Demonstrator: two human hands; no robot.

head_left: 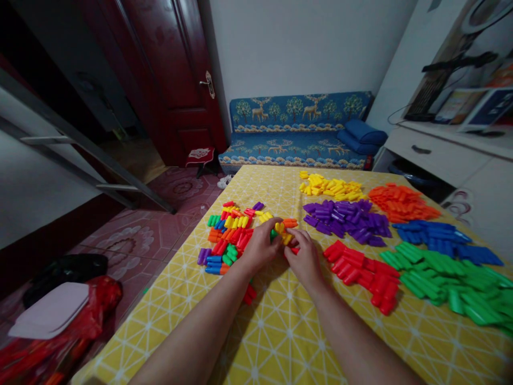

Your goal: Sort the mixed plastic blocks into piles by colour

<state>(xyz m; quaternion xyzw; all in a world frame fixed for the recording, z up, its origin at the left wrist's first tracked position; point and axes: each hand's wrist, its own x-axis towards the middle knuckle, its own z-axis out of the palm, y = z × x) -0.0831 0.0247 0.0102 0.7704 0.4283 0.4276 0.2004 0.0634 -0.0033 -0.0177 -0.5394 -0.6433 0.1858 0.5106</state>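
My left hand (262, 239) is closed at the right edge of a mixed-colour pile of plastic building pieces (236, 235). Beside it, my right hand (302, 254) has its fingers bent together around the same spot. Between the two sets of fingertips is a yellow plastic piece (282, 233), gripped from both sides. A bit of green shows by the left fingers, and red shows under the right ones. Just beyond the hands lies an orange piece (289, 222). My fingers partly cover the pieces, so how they join cannot be made out.
Sorted piles lie on the patterned tablecloth (276, 331): yellow (331, 186), purple (347, 218), orange (403, 203), blue (435, 238), red (363, 270) and green (457, 278). A blue sofa (296, 141) stands behind the table, a white cabinet (452, 155) at right, a ladder (80, 141) at left.
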